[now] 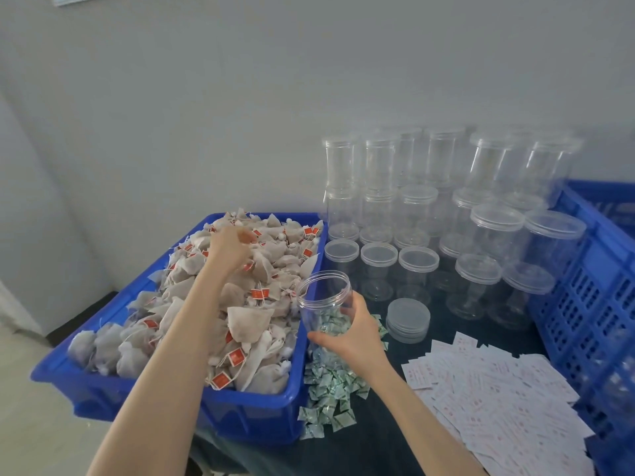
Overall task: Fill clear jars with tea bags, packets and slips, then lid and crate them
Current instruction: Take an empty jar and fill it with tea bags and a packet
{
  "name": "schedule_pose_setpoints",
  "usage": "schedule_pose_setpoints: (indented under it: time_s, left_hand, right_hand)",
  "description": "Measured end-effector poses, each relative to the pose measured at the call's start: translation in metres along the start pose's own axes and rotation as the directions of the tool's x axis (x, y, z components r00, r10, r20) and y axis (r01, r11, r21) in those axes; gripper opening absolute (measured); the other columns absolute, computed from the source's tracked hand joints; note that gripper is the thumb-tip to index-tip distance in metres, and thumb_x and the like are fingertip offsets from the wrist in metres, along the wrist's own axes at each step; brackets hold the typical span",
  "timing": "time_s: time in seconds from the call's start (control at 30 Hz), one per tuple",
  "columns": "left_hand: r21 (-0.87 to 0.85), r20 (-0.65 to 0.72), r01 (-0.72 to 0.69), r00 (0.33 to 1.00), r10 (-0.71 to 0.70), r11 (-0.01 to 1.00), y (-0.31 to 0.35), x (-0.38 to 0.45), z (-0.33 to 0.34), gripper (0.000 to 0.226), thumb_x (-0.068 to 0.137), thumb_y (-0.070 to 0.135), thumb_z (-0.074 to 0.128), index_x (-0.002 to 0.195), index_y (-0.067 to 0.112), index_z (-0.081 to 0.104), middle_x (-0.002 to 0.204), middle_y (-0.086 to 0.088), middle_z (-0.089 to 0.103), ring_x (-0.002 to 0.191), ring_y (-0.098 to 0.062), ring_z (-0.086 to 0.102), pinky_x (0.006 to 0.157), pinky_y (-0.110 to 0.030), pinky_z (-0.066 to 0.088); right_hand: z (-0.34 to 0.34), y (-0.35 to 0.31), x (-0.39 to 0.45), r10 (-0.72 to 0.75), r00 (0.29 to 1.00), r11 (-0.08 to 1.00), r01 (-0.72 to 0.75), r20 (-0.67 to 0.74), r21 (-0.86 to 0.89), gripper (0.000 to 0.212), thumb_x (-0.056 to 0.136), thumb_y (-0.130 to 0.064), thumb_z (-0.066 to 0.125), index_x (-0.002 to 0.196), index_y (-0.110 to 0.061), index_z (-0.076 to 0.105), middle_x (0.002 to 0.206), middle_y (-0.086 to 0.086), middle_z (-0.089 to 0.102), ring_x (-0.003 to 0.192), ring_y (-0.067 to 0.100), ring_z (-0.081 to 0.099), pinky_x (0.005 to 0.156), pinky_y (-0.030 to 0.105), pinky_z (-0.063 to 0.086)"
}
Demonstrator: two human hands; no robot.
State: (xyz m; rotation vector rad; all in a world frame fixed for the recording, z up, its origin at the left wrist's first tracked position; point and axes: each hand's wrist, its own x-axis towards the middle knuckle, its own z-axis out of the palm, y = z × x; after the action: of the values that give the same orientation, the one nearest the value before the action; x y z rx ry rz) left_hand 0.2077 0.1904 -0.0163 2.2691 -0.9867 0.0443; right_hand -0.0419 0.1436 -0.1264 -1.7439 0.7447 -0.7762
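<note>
— Head view, left side?
— Blue tub heaped with tea bags. Left hand deep in heap, fingers curled down among bags; grip on any one bag: cannot tell.
— Right side?
— Right hand, fingers wrapped round open jar, tilted, just beside tub rim, above green packets on dark bench. White slips near. Loose lid. Lidded empty jars stacked behind. Blue crate far right.
</note>
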Motion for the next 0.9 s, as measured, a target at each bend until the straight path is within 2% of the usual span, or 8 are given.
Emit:
schedule_pose_setpoints:
  time_s: [0.07, 0.13, 0.33, 0.43, 0.5, 0.6, 0.73, 0.9]
  left_hand:
    - [0.348, 0.117, -0.036, 0.993, -0.005, 0.937, 0.002, 0.0, -0.001, 0.038, 0.087, 0.0, 0.05, 0.112, 0.024, 0.064, 0.108, -0.002, 0.064, 0.084, -0.019, 0.056, 0.065, -0.028, 0.043]
    - [0.514, 0.134, -0.079, 0.991, 0.011, 0.854, 0.007, -0.001, -0.001, 0.034, 0.089, 0.009, 0.046, 0.111, 0.029, 0.062, 0.099, 0.002, 0.06, 0.084, -0.019, 0.054, 0.072, -0.032, 0.044]
    - [0.631, 0.204, -0.078, 0.977, -0.068, 0.772, 0.016, 0.009, 0.003, 0.04, 0.092, 0.047, 0.046, 0.113, 0.018, 0.06, 0.113, -0.003, 0.065, 0.101, -0.023, 0.058, 0.092, -0.04, 0.045]
    - [0.62, 0.317, -0.12, 0.942, -0.108, 0.776, 0.018, 0.012, 0.0, 0.036, 0.091, 0.045, 0.052, 0.114, 0.019, 0.062, 0.118, -0.002, 0.063, 0.107, -0.023, 0.057, 0.097, -0.042, 0.045]
    - [0.629, 0.264, -0.084, 0.958, -0.11, 0.773, 0.019, 0.01, -0.004, 0.027, 0.092, 0.041, 0.052, 0.105, 0.02, 0.063, 0.111, 0.0, 0.063, 0.1, -0.022, 0.057, 0.097, -0.042, 0.044]
    - [0.491, 0.042, 0.058, 0.995, -0.09, 0.869, 0.02, 0.004, -0.007, 0.022, 0.092, 0.033, 0.05, 0.091, 0.019, 0.067, 0.091, -0.001, 0.065, 0.082, -0.021, 0.054, 0.089, -0.039, 0.041]
    - [0.088, -0.224, 0.225, 0.954, -0.201, 0.97, 0.02, -0.004, -0.009, 0.025, 0.081, 0.018, 0.047, 0.074, 0.014, 0.071, 0.07, -0.006, 0.062, 0.08, -0.027, 0.058, 0.09, -0.043, 0.034]
    - [-0.363, -0.381, 0.142, 0.88, -0.285, 0.921, 0.023, -0.006, -0.013, 0.024, 0.092, 0.027, 0.051, 0.101, 0.02, 0.072, 0.094, 0.0, 0.071, 0.078, -0.016, 0.057, 0.074, -0.03, 0.043]
  right_hand:
    - [0.0, 0.001, 0.0, 0.004, 1.0, 1.0, -0.004, -0.003, -0.002, 0.1, 0.06, -0.033, 0.093, 0.142, -0.029, 0.036, 0.131, -0.019, 0.049, 0.12, 0.003, 0.05, 0.09, 0.019, 0.04]
    - [0.0, 0.002, 0.0, 0.005, 1.0, 1.0, -0.005, -0.007, 0.0, 0.1, 0.06, -0.033, 0.093, 0.142, -0.028, 0.036, 0.133, -0.017, 0.05, 0.119, 0.002, 0.05, 0.087, 0.016, 0.04]
    - [-0.003, 0.001, -0.001, -0.012, 1.0, 1.0, 0.012, -0.005, 0.007, 0.096, 0.06, -0.033, 0.093, 0.138, -0.033, 0.037, 0.128, -0.022, 0.05, 0.114, -0.004, 0.051, 0.084, 0.01, 0.039]
    - [-0.004, -0.002, -0.001, -0.021, 1.0, 1.0, 0.021, -0.002, 0.006, 0.096, 0.06, -0.035, 0.093, 0.137, -0.036, 0.036, 0.122, -0.028, 0.049, 0.109, -0.015, 0.048, 0.076, 0.004, 0.04]
    - [-0.004, -0.003, 0.0, -0.026, 1.0, 1.0, 0.026, -0.001, 0.015, 0.095, 0.06, -0.035, 0.093, 0.137, -0.037, 0.036, 0.126, -0.027, 0.048, 0.111, -0.013, 0.048, 0.079, 0.006, 0.039]
    - [-0.003, -0.007, 0.002, -0.043, 0.999, 0.999, 0.043, -0.006, 0.007, 0.09, 0.058, -0.038, 0.092, 0.128, -0.047, 0.035, 0.121, -0.035, 0.048, 0.11, -0.022, 0.045, 0.078, 0.005, 0.039]
    - [-0.001, -0.009, 0.005, -0.043, 0.999, 0.999, 0.043, -0.001, 0.01, 0.089, 0.057, -0.039, 0.092, 0.125, -0.048, 0.035, 0.12, -0.035, 0.049, 0.111, -0.017, 0.048, 0.082, 0.009, 0.04]
    - [0.0, -0.008, 0.007, -0.047, 0.999, 0.999, 0.047, -0.001, -0.003, 0.089, 0.058, -0.038, 0.092, 0.126, -0.046, 0.035, 0.119, -0.034, 0.049, 0.111, -0.016, 0.047, 0.079, 0.006, 0.04]
